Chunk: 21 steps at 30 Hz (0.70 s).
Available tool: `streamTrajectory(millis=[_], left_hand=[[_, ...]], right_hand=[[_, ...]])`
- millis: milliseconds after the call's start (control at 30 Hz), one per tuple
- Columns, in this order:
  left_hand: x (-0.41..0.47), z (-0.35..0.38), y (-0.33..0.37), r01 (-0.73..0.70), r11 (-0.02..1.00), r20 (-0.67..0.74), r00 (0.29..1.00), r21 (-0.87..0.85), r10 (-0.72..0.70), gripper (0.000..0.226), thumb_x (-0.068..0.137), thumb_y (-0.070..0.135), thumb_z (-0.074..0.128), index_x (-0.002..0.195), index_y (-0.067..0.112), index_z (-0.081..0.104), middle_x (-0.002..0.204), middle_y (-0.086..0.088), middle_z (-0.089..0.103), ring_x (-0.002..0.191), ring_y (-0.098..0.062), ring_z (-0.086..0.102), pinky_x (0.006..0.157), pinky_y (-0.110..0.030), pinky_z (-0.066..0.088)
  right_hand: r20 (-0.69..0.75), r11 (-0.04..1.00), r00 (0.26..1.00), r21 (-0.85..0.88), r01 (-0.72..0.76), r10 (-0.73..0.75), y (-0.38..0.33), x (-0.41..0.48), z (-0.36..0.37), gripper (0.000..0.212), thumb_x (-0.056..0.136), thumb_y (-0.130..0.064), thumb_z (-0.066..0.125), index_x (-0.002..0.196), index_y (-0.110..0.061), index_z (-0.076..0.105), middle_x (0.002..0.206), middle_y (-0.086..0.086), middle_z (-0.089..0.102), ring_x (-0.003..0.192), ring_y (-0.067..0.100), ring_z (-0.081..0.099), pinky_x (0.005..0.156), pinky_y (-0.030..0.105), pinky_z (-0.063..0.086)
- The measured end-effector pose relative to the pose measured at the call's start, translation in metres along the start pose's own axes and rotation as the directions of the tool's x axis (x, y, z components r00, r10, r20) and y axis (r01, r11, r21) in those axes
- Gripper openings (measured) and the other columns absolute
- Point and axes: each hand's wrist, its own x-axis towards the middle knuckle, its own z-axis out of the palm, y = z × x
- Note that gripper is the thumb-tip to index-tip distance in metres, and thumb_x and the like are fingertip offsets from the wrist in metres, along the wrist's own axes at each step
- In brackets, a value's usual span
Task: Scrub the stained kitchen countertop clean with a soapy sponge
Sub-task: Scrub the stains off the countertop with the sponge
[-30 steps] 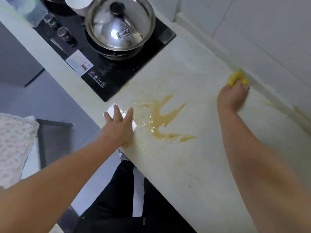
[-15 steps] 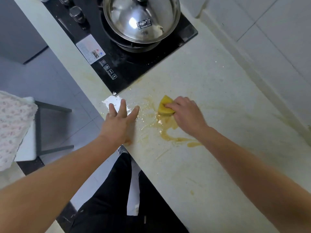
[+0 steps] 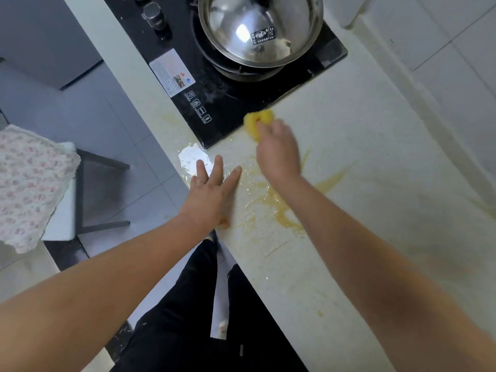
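A pale countertop (image 3: 375, 183) carries an amber, smeared stain (image 3: 284, 216) near its front edge, partly hidden under my right forearm. My right hand (image 3: 277, 154) grips a yellow sponge (image 3: 259, 122) and presses it on the counter at the stove's near edge, beyond the stain. My left hand (image 3: 212, 191) lies flat on the counter's front edge with fingers spread, just left of the stain. Thin yellowish streaks spread to the right across the counter.
A black glass stove (image 3: 228, 103) sits at the back with a steel pot lid (image 3: 260, 28) on it and knobs (image 3: 153, 14) at its left. A white chipped patch (image 3: 193, 159) marks the counter edge. White tiled wall (image 3: 442, 49) bounds the right. A stool with patterned cloth (image 3: 29, 183) stands on the floor at left.
My right hand has moved the sponge from the stain's left part forward toward the stove's edge. The stain looks more smeared. My left hand stays planted on the counter edge.
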Motion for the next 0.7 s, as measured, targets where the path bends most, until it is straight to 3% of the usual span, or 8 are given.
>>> streamTrajectory(millis=[133,233,333,400,467,533,600,700], left_hand=[[-0.005,0.000,-0.007,-0.045,0.995,-0.039,0.998,-0.092,0.041,0.134,0.050,0.047,0.099,0.158,0.024,0.023,0.164,-0.018,0.009,0.141,-0.056,0.018,0.111,-0.057,0.038],[-0.011,0.003,-0.012,-0.059,0.984,-0.060,0.997,-0.170,0.049,0.131,0.058,0.053,0.094,0.159,0.017,0.019,0.164,-0.014,0.011,0.147,-0.048,0.012,0.120,-0.052,0.029],[-0.012,0.003,-0.015,-0.066,0.970,-0.078,0.996,-0.232,0.049,0.132,0.059,0.056,0.093,0.159,0.017,0.017,0.163,-0.011,0.012,0.148,-0.046,0.013,0.121,-0.051,0.030],[-0.013,-0.001,-0.012,-0.081,0.974,-0.078,0.995,-0.214,0.066,0.129,0.060,0.056,0.092,0.157,0.014,0.019,0.163,-0.014,0.011,0.148,-0.048,0.012,0.122,-0.051,0.028],[-0.017,-0.005,-0.013,-0.091,0.972,-0.061,0.995,-0.216,0.079,0.119,0.063,0.051,0.092,0.153,0.010,0.026,0.164,-0.016,0.012,0.150,-0.049,0.011,0.124,-0.050,0.024],[-0.018,-0.009,-0.016,-0.115,0.945,-0.092,0.992,-0.306,0.091,0.093,0.069,0.037,0.092,0.142,0.010,0.041,0.158,-0.013,0.026,0.147,-0.045,0.024,0.112,-0.046,0.042],[-0.017,-0.016,-0.031,-0.138,0.897,-0.155,0.985,-0.420,0.079,0.058,0.076,0.022,0.086,0.123,0.011,0.054,0.133,-0.006,0.048,0.123,-0.034,0.048,0.086,-0.047,0.053],[-0.019,-0.026,-0.063,-0.159,0.835,-0.249,0.968,-0.527,0.027,0.040,0.080,0.008,0.074,0.118,0.011,0.064,0.120,-0.006,0.062,0.103,-0.030,0.061,0.077,-0.040,0.052]], right_hand=[[0.100,0.965,0.961,0.003,0.261,-0.260,-0.016,-0.063,0.008,0.050,0.082,-0.013,0.055,0.131,-0.023,0.057,0.101,0.005,0.052,0.087,0.028,0.051,0.073,0.042,0.045],[-0.019,0.999,0.999,-0.002,0.036,-0.036,0.019,-0.064,-0.001,0.049,0.082,-0.006,0.052,0.127,-0.022,0.059,0.099,0.009,0.052,0.085,0.029,0.051,0.074,0.045,0.049],[-0.092,0.955,0.951,0.043,-0.293,0.296,0.042,-0.041,-0.014,0.048,0.090,-0.007,0.052,0.137,-0.019,0.052,0.106,0.010,0.050,0.091,0.027,0.053,0.080,0.043,0.052],[-0.113,0.940,0.934,0.039,-0.338,0.340,0.027,-0.020,-0.014,0.050,0.091,-0.008,0.050,0.140,-0.018,0.049,0.112,0.012,0.050,0.094,0.028,0.052,0.083,0.043,0.052],[-0.065,0.976,0.973,0.000,-0.220,0.220,-0.011,-0.008,-0.007,0.054,0.087,-0.008,0.047,0.139,-0.019,0.050,0.114,0.013,0.052,0.096,0.030,0.051,0.082,0.043,0.050],[0.014,0.997,0.997,-0.033,-0.072,0.073,-0.043,-0.012,0.002,0.054,0.082,-0.008,0.048,0.135,-0.018,0.054,0.110,0.012,0.054,0.092,0.031,0.051,0.077,0.043,0.049],[0.083,0.999,0.996,-0.044,0.017,-0.013,-0.058,-0.031,0.008,0.055,0.078,-0.006,0.052,0.131,-0.021,0.057,0.105,0.010,0.054,0.088,0.030,0.050,0.071,0.042,0.048],[0.183,0.993,0.977,-0.010,0.115,-0.111,-0.050,-0.063,0.010,0.056,0.079,-0.004,0.057,0.133,-0.021,0.060,0.100,0.010,0.053,0.085,0.031,0.050,0.069,0.043,0.049]])
